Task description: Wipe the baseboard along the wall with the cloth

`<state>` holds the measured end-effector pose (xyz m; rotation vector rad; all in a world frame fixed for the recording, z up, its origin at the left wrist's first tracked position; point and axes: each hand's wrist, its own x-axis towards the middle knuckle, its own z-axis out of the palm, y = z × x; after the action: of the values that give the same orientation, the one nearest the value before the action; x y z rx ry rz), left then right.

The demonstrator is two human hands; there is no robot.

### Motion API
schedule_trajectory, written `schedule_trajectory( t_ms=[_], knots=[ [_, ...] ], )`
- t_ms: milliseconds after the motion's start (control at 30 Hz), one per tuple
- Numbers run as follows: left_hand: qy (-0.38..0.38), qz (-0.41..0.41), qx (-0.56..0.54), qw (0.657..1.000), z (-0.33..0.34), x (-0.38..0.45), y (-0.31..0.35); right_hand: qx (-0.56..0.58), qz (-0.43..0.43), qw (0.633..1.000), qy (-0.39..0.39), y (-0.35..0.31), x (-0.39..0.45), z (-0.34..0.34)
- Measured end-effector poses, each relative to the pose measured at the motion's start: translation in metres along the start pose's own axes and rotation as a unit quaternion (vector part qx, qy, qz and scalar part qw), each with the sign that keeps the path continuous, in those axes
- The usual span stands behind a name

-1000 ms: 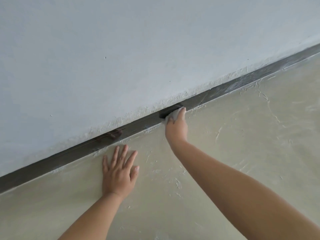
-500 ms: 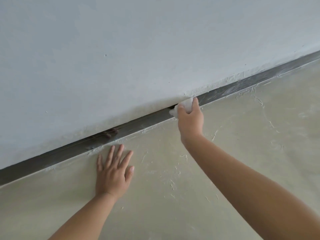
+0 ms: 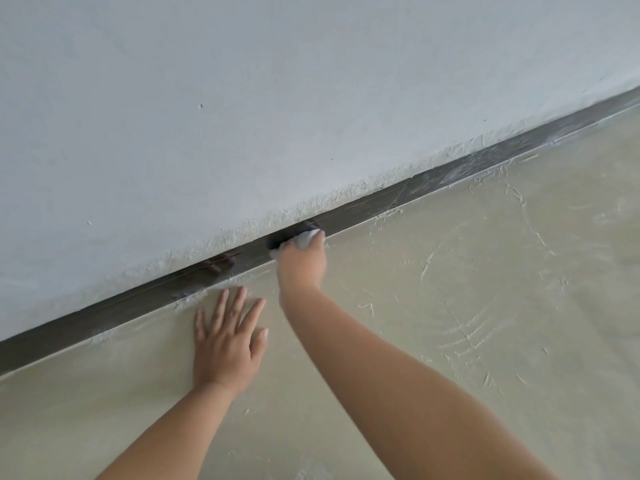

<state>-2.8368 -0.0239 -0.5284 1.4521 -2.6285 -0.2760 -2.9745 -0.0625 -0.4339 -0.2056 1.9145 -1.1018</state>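
A dark baseboard (image 3: 433,192) runs as a slanted band from the lower left edge of the frame up to the upper right, where the pale painted wall (image 3: 242,116) above it meets the beige floor (image 3: 485,306) below. Near the middle of the frame the right hand (image 3: 302,265) grips a small whitish cloth (image 3: 306,238), its fingers curled over the wad and pressing it against the face of the baseboard; only a bit of the cloth shows past the knuckles, and this hand is slightly blurred. The right forearm stretches from the lower right corner up to that spot. Left of it and a little lower in the frame, the left hand (image 3: 227,337) lies flat on the floor, palm down, fingers straight and spread, with the fingertips pointing toward the baseboard and stopping just short of it. The two hands are near each other but apart. The baseboard is glossy beside the left hand and gives a faint reddish reflection (image 3: 220,263) of the fingers. Toward the upper right the band carries pale dusty streaks (image 3: 512,155). The lower edge of the wall paint is rough and crumbly along the top of the baseboard. The floor bears whitish scuffs and curved scratch marks (image 3: 478,330) on the right side of the frame.
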Motion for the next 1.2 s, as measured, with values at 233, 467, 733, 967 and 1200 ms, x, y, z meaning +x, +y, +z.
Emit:
schedule_trajectory(
  t_ms=[233, 467, 733, 967, 1200],
  knots=[
    [-0.011, -0.009, -0.009, 1.0, 0.001, 0.0, 0.001, 0.081, -0.013, 0.995, 0.049, -0.021, 0.003, -0.018],
    [-0.04, -0.024, -0.01, 0.999, -0.002, 0.0, 0.003, 0.063, -0.049, 0.988, 0.129, -0.026, 0.043, -0.056],
    [-0.034, -0.018, -0.009, 0.999, -0.003, 0.0, 0.002, -0.088, -0.04, 0.994, 0.043, -0.014, 0.013, -0.04],
    [-0.016, -0.011, -0.01, 1.0, 0.001, 0.001, 0.002, -0.104, -0.04, 0.99, -0.086, -0.009, -0.023, -0.019],
    [-0.02, -0.015, -0.007, 1.0, 0.0, 0.001, 0.002, -0.036, -0.087, 0.995, 0.015, -0.04, -0.011, -0.061]
  ],
)
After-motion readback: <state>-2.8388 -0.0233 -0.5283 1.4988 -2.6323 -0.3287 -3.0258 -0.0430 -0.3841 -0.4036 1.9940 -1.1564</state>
